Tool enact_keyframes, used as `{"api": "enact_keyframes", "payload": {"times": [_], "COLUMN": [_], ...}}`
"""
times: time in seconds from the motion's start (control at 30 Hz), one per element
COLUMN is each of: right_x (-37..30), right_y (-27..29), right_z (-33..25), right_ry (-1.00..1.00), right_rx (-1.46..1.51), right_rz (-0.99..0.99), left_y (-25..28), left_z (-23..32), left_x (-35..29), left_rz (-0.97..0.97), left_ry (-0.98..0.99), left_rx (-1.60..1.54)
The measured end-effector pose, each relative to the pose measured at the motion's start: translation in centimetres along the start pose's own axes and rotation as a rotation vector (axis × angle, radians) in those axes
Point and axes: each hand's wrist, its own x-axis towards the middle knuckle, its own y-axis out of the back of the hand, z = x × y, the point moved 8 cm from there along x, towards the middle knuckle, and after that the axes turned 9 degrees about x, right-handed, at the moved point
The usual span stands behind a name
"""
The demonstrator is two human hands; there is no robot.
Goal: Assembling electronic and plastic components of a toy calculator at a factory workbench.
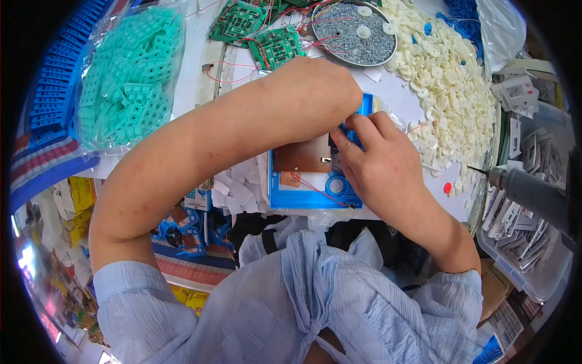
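Observation:
A blue plastic casing [284,199] lies in front of me, with a brown circuit board [300,156] in it and thin red wires [315,185] running across its lower part. My left hand [330,91] reaches across to the casing's upper right; its wrist is bent and its fingers are hidden. Close beside it, my right hand [382,151] is closed, thumb and fingers drawn together over the casing's right side. What those fingers pinch cannot be made out.
Green circuit boards [279,48] and a round dish of screws [357,45] sit at the back. A bag of turquoise plastic parts [130,79] lies left. Cream plastic discs [451,91] heap at right, near a dark power screwdriver [533,191] and a clear bin [521,276].

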Motion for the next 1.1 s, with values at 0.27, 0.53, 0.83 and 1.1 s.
{"api": "enact_keyframes", "payload": {"times": [0.27, 0.53, 0.83, 1.1], "right_x": [-0.7, -2.1, -1.4, -0.6], "right_y": [-0.8, 1.1, 0.3, 1.3], "right_z": [-1.8, 0.2, -0.5, -0.3], "right_ry": [0.038, 0.074, 0.045, 0.065], "right_rx": [-0.098, 0.196, 0.083, 0.160], "right_rz": [-0.066, 0.128, 0.105, 0.094], "left_y": [0.4, -0.2, -1.4, -0.7], "left_z": [0.1, 1.6, 1.9, 1.9], "left_x": [-2.4, -4.4, -4.6, -4.8], "left_rz": [0.260, 0.360, 0.446, 0.419], "left_ry": [0.045, 0.036, 0.019, 0.067], "left_rx": [-0.224, -0.138, -0.099, -0.173]}}
